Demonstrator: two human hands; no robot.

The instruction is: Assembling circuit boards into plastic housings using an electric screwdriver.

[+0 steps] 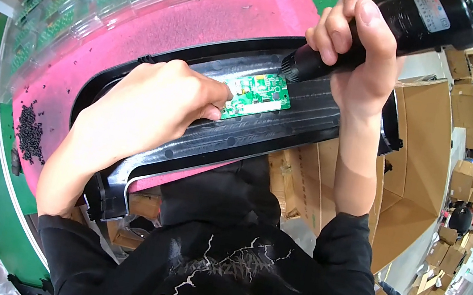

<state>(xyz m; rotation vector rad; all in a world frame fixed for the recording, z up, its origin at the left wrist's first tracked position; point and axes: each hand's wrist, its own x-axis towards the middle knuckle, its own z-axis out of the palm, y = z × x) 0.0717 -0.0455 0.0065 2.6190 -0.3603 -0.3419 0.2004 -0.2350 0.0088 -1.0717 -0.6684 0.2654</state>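
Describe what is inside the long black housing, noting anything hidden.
A green circuit board lies inside the black housing. The left hand covers the board's left end; the surface beneath the board cannot be seen.

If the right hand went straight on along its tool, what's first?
Likely the right end of the green circuit board, ahead of the black power tool in the right hand; depth is unclear, so they may already touch.
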